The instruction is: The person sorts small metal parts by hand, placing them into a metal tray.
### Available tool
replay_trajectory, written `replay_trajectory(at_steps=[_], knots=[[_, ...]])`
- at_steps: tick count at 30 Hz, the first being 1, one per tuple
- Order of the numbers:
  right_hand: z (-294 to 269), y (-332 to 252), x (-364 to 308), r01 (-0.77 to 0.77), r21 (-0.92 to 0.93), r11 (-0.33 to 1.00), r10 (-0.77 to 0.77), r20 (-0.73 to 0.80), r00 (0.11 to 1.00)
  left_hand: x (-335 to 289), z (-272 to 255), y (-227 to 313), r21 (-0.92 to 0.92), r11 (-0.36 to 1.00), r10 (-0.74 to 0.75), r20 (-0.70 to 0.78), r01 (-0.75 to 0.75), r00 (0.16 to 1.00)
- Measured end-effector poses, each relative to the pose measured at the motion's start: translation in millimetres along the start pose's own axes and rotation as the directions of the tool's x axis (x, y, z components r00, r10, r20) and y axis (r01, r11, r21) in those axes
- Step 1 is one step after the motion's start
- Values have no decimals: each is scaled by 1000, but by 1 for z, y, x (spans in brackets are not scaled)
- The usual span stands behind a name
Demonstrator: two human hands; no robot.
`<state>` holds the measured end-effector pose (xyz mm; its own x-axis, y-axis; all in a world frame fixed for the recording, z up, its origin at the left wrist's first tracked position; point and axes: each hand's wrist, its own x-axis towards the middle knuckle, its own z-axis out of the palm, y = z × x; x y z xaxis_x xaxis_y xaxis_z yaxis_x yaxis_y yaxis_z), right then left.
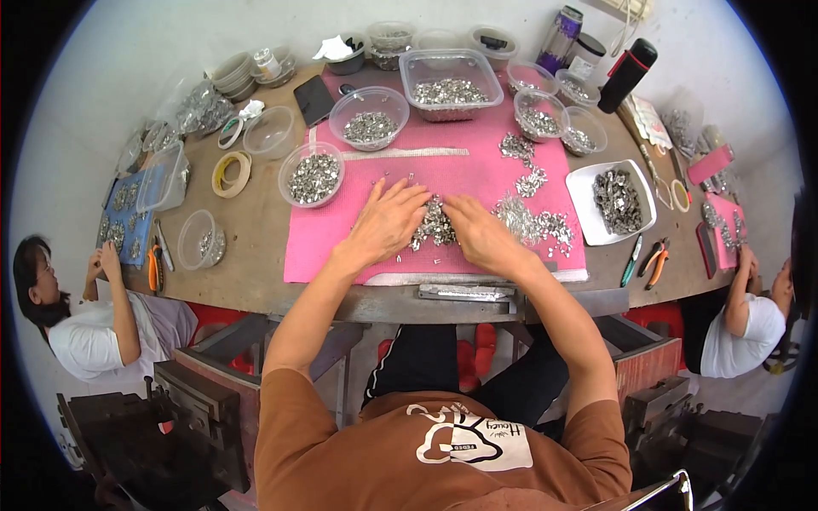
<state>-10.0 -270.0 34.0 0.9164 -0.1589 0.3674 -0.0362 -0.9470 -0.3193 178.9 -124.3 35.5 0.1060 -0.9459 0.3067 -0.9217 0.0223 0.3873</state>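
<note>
Both hands work at a central pile of small silvery metal parts point(436, 225) on the near half of a pink mat point(313, 247) that covers the middle of the counter point(256, 260). The left hand point(388, 220) lies palm down with its fingers stretched along the left and far edge of the pile, unclenched, with no piece seen in its grasp. The right hand point(484, 234) bends in from the right, its fingertips at the pile's right edge; its palm and thumb are hidden, so I cannot tell whether it pinches a part. The step in hand looks like herding or spreading the loose parts between the two hands. A next move in keeping with this calls for low, flat fingers sweeping stray bits inward without disturbing the slim shiny pieces point(518, 217) just right of the right hand. If the parts are to be lifted, a small scoop from both sides would suit them better than a single pinch. A round clear bowl point(313, 203) stands left of the pile, already holding silvery parts, while a rectangular clear tub point(452, 66) with more stands at the far side. On the right, a white tray point(584, 192) carries darker metal parts point(618, 202), well apart from the pile.
</note>
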Motion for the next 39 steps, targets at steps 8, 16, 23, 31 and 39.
replay_trajectory(at_steps=[8, 16, 23, 31, 39], knots=[[-20, 4, 15, -38, 217, 975, 43, -20, 999, 18, -3, -7, -98, 993, -78, -200, 60, 977], [13, 20, 51, -30, 57, 998, 37, -129, 991, 29, 10, -16, 6, 1000, 3, -288, -1, 958], [1, 17, 52, 139, 304, 943, -91, -166, 982, 25, 8, -13, -205, 979, -14, -137, -15, 991], [-98, 146, 94, -174, 154, 973, 232, -590, 773, 11, 15, 4, -126, 985, 104, -140, -122, 985], [-129, 269, 127, -451, 118, 885, 436, -551, 712, 21, -4, 15, -140, 983, 73, -295, -118, 953]])
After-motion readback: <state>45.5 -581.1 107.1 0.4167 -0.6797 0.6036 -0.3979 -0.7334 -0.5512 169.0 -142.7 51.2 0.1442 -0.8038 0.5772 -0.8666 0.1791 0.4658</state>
